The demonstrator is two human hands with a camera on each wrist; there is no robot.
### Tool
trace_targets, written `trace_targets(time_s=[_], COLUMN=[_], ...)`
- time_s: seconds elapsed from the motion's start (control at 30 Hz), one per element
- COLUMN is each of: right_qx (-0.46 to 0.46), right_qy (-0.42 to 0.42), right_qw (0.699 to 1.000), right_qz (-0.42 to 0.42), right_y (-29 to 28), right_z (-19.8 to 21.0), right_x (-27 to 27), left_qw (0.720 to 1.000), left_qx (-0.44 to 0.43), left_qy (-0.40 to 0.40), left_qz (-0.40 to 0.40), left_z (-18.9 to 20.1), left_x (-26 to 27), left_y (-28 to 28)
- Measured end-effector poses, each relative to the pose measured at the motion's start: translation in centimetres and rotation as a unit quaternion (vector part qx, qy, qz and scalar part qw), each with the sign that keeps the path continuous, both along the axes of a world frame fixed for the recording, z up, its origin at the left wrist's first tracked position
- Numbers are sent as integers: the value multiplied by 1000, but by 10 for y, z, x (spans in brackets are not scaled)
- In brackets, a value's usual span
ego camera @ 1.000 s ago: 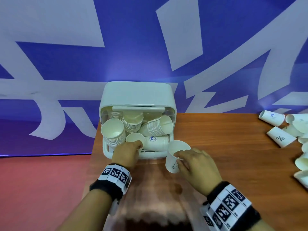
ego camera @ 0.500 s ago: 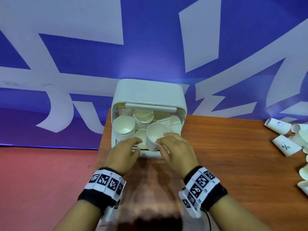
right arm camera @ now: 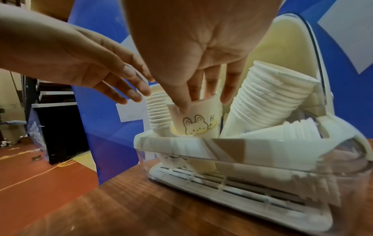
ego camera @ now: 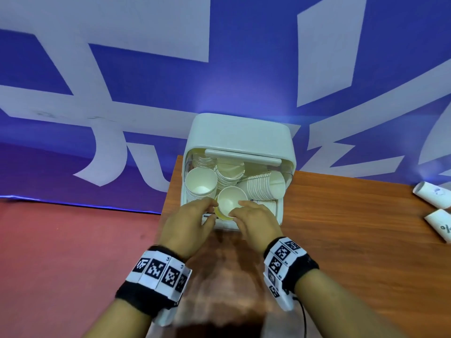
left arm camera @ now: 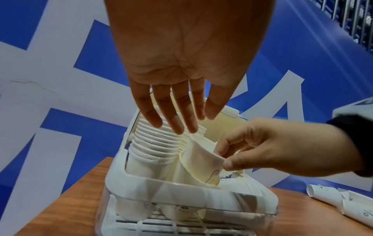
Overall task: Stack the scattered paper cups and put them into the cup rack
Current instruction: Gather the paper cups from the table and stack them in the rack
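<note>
The white cup rack (ego camera: pixel 240 132) stands lid-up at the table's far left corner, holding several stacks of paper cups (ego camera: pixel 201 181). My right hand (ego camera: pixel 238 209) pinches the rim of a single bunny-printed cup (right arm camera: pixel 193 121), thumb outside and fingers inside. That cup (left arm camera: pixel 199 159) is tilted, with its base down in another cup at the rack's front middle. My left hand (left arm camera: pixel 181 121) hovers just left of it above the left stack, fingers straight and holding nothing. A long stack (right arm camera: pixel 268 99) leans across the right side of the rack.
Loose paper cups (ego camera: pixel 432 195) lie on their sides at the far right of the wooden table (ego camera: pixel 353 228). The table's left edge runs beside the rack, with red floor (ego camera: pixel 73 252) below. A blue and white banner wall stands right behind the rack.
My right hand has carried the bunny cup from the table in front of the rack up and into its front middle. My left hand stayed at the front, its fingers now straightened.
</note>
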State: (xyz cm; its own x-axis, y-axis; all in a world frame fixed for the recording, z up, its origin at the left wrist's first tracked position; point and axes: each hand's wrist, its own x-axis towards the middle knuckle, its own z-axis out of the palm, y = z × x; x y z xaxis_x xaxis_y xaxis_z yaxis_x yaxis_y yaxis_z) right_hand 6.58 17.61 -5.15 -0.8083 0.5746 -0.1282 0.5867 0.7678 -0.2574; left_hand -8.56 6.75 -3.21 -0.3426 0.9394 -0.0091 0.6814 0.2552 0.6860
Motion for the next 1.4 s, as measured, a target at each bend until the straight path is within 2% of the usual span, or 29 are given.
trace_targets(time_s=[0.2, 0.27, 0.33, 0.43, 0.63, 0.77, 0.9, 1.2, 1.4], right_qx=[-90, -109, -118, -91, -70, -55, -48, -47, -76], right_qy=[-121, -96, -30, 34, 16, 24, 20, 2, -2], right_qw=[989, 989, 992, 994, 995, 994, 992, 987, 979], right_qz=[-11, -22, -41, -55, -76, -89, -112, -151, -191], right_y=[10, 8, 4, -1, 0, 7, 17, 33, 49], right_z=[-6, -6, 2, 19, 50, 69, 84, 88, 89], right_x=[-9, -7, 1, 20, 70, 127, 207, 398, 476], left_qw=[1000, 1000, 1000, 1000, 999, 998, 996, 992, 988], left_qx=[3, 7, 3, -3, -6, -5, 14, 22, 4], left_qy=[-3, -4, -2, 9, 17, 37, 49, 86, 91], left_qz=[-3, 2, 3, -6, -44, -57, -67, -87, -124], left_z=[-1, 2, 7, 17, 33, 48, 62, 77, 83], left_x=[3, 6, 10, 18, 58, 109, 181, 356, 434], left_y=[4, 6, 8, 11, 14, 26, 42, 62, 82])
